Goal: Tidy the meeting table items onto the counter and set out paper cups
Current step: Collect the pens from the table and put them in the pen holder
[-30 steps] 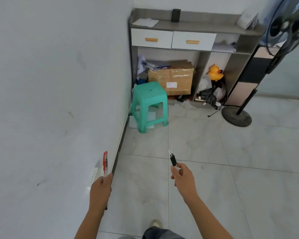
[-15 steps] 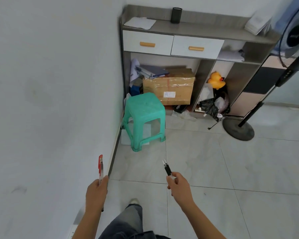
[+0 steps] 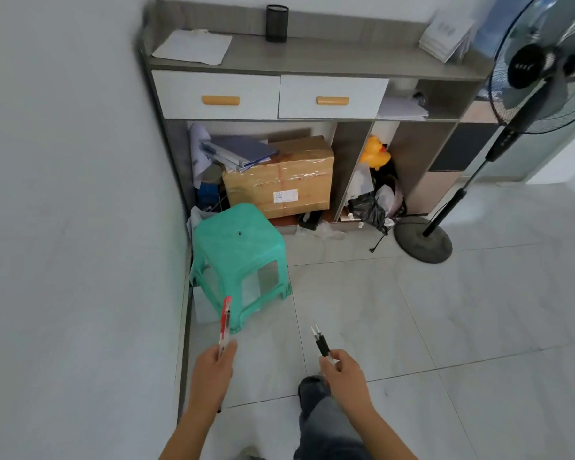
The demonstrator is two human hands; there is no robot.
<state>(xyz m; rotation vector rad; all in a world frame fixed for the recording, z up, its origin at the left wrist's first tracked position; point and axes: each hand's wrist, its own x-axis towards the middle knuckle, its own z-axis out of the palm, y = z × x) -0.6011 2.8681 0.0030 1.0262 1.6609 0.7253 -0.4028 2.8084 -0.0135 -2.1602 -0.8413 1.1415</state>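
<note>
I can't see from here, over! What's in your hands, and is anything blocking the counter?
Left hand holds red pen. Right hand holds black pens. Green stool before counter, left end.

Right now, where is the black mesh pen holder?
In the head view, the black mesh pen holder stands at the back of the counter, right of the loose paper.

Fan [image 3: 525,66] half off-frame, rt edge

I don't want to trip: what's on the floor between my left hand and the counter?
In the head view, a green stool stands between your left hand and the counter.
</note>
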